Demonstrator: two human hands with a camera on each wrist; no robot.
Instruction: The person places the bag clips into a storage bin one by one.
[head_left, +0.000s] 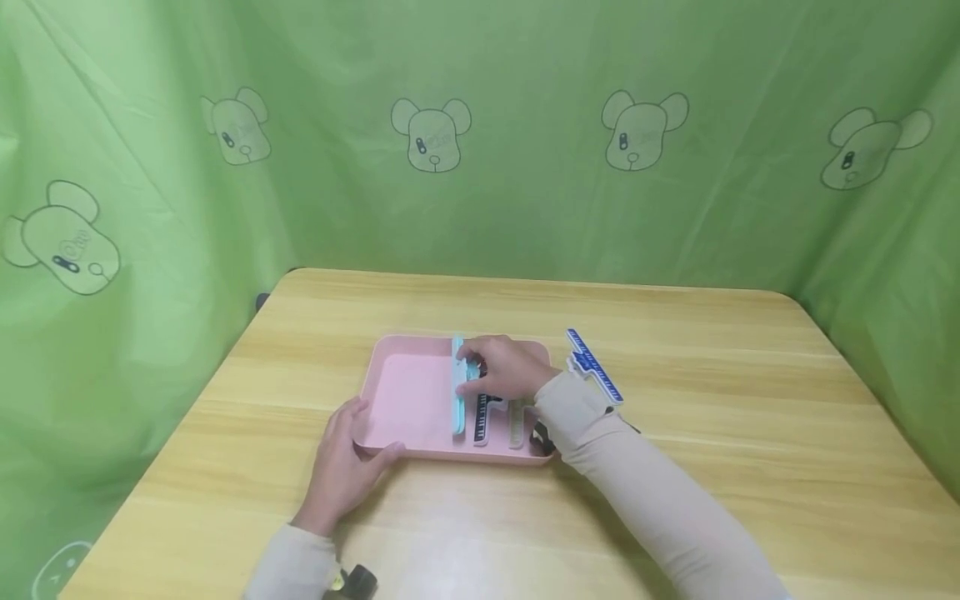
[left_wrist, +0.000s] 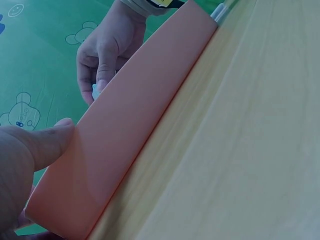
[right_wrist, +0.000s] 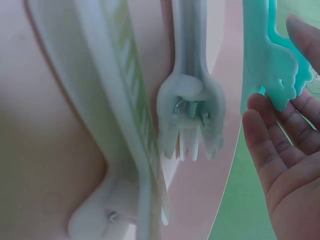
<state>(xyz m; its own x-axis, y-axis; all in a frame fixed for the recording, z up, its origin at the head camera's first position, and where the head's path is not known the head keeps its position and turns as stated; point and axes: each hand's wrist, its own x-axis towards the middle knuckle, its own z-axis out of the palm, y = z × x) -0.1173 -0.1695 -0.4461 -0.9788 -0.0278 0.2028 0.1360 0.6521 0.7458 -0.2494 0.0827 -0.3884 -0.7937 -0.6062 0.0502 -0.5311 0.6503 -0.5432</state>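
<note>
A shallow pink tray [head_left: 412, 392] lies on the table. My left hand [head_left: 343, 467] grips its near left corner, the thumb [left_wrist: 55, 142] on the rim in the left wrist view. Over the tray, my right hand [head_left: 506, 367] pinches a turquoise clip [head_left: 458, 404] between thumb and fingers; the clip's scalloped handles [right_wrist: 282, 75] are between them in the right wrist view. Right of it in the tray are a clip with black-and-white piano keys [head_left: 481, 423] and a pale clip [head_left: 517, 425], both partly hidden by my right hand and forearm.
Outside the tray, a blue-and-white clip with a key pattern [head_left: 597, 369] lies on the wooden table [head_left: 712, 350] to the right, partly behind my sleeve. A green curtain with bear drawings [head_left: 525, 217] hangs behind the table. A dark device [head_left: 360, 582] is by my left wrist.
</note>
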